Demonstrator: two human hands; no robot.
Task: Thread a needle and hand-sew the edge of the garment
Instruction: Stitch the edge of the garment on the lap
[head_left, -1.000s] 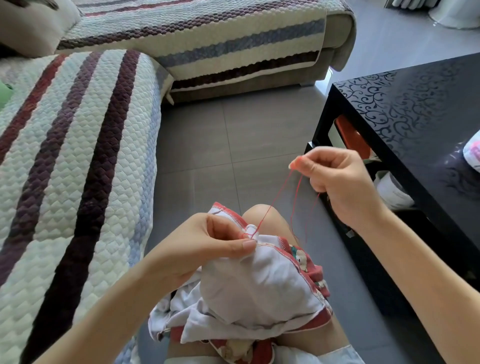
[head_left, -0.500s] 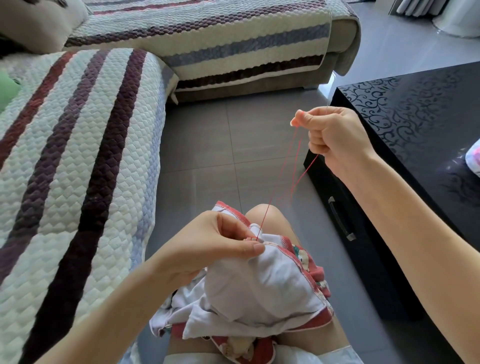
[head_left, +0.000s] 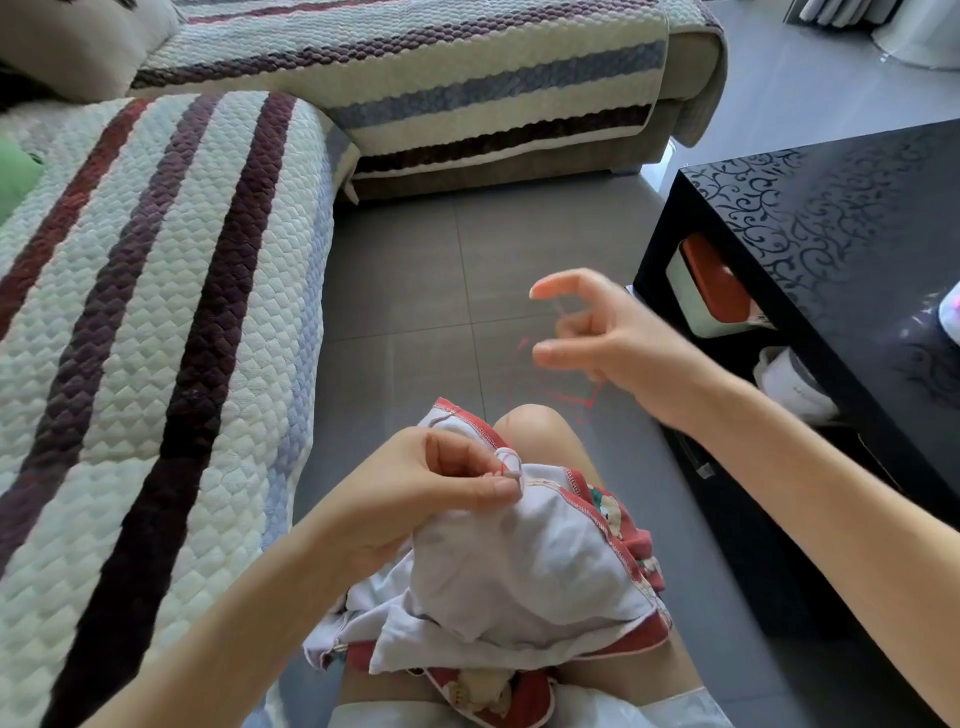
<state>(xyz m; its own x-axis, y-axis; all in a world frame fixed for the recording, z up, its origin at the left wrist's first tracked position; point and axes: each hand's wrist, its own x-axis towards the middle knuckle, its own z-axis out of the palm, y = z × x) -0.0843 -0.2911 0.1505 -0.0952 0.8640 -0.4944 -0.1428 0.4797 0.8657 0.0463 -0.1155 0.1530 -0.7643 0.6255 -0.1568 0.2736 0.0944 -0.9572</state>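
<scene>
A white garment with a red stitched edge lies bunched on my lap. My left hand pinches its edge between thumb and fingers, right at the seam. Above and to the right, my right hand hovers over the floor with forefinger and thumb spread apart and the other fingers curled. A thin pale needle shows at those curled fingers. Red thread hangs slack in loops from under that hand down toward the seam.
A striped quilted sofa runs along my left and across the back. A black patterned coffee table stands close on the right, with a red-lidded box on its lower shelf. Grey tiled floor lies between them.
My right hand has dropped from its raised pull and spread its forefinger and thumb. The thread, taut before, now hangs slack. My left hand keeps its pinch on the edge.
</scene>
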